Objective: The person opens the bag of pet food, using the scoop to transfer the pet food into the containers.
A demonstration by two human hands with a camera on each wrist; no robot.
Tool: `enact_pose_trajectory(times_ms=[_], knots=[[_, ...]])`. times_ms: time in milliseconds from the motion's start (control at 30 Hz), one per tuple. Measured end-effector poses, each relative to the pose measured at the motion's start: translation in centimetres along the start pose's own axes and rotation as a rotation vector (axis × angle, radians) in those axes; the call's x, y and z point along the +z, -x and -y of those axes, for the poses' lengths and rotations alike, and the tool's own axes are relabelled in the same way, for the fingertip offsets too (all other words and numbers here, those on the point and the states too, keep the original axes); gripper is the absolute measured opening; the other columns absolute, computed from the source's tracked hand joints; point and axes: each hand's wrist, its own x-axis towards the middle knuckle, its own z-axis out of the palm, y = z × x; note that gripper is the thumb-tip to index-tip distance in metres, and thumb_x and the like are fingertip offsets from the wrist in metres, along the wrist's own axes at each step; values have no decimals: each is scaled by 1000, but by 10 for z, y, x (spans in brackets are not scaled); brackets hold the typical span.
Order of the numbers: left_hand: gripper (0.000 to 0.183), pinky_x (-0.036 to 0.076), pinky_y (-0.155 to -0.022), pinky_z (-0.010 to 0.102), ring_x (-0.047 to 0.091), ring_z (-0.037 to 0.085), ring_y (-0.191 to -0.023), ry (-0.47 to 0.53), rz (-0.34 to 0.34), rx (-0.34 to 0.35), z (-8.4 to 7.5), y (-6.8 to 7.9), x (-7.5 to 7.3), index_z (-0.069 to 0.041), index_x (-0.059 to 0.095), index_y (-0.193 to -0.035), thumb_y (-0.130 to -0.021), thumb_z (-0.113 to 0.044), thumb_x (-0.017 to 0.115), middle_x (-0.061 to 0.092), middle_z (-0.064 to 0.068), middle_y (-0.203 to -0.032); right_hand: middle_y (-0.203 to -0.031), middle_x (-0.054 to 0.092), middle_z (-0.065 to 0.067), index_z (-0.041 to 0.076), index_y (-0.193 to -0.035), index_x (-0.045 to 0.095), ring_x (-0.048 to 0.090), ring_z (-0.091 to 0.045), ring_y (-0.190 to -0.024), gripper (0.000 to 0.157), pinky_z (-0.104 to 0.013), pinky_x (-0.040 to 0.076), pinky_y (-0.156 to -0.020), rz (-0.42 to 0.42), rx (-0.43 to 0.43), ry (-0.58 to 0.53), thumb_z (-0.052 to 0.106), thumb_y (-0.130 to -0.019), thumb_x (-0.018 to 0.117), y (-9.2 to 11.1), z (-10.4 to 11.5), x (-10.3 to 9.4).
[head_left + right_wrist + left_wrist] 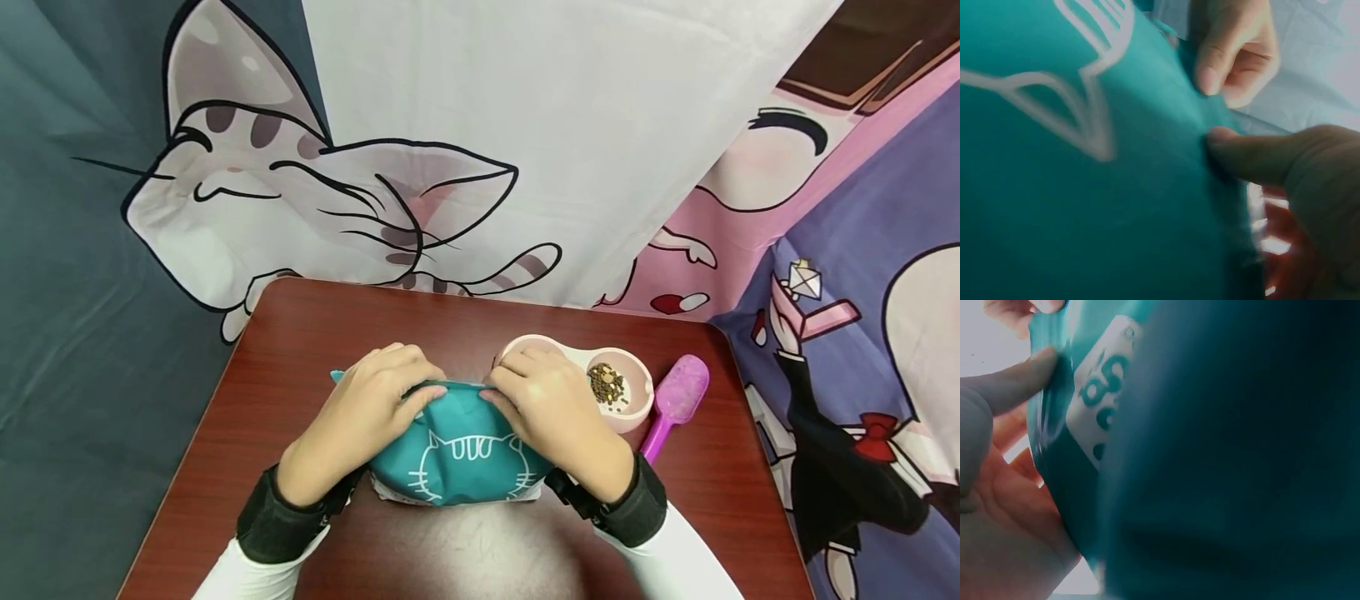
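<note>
A teal bag (pixel 472 446) with a white cat outline stands on the table between both hands. My left hand (pixel 367 404) pinches its top edge at the left, thumb in front and fingers behind; the left wrist view shows the thumb (pixel 1022 378) pressed on the bag (pixel 1066 456) beside a pale printed label. My right hand (pixel 558 408) pinches the same edge farther right, and in the right wrist view its thumb (pixel 1254 153) lies on the teal front. Whether the bag's top is sealed I cannot tell. Its contents are hidden.
Behind the right hand sits a pale pink double bowl (pixel 637 408) with brown pellets (pixel 606 383) in its right cup. A purple scoop (pixel 681 390) lies to the right of it. The reddish-brown table (pixel 300 350) ends at cartoon-printed cloth (pixel 600 125).
</note>
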Motion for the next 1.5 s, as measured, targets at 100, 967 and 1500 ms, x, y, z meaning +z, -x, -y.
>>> enact_pose_trajectory(times_ms=[100,967,1500], knots=[[9,53,-74,28,57,9,-86,-14,-1,38,1,1,-1,-14,78,-98,-89,-12,81,62,-6,-87,-78,63,2,13,-82,73,61,-19,-74,13,-33,54,-68,-73,-74,30,18,-94,73,1,-2,4],[15,45,-59,26,48,14,-78,-91,-160,149,18,2,-4,-4,79,-96,-83,4,81,51,0,-79,-85,71,4,12,-95,79,54,-17,-69,4,-27,45,-62,-255,-231,-40,12,-94,75,-18,-21,29],[36,48,-77,41,61,21,-95,-145,-113,74,17,11,-14,-7,76,-113,-82,-20,87,66,5,-102,-113,72,-5,10,-124,72,64,-27,-116,37,-43,49,-83,-29,6,-78,23,-91,80,13,-32,1]])
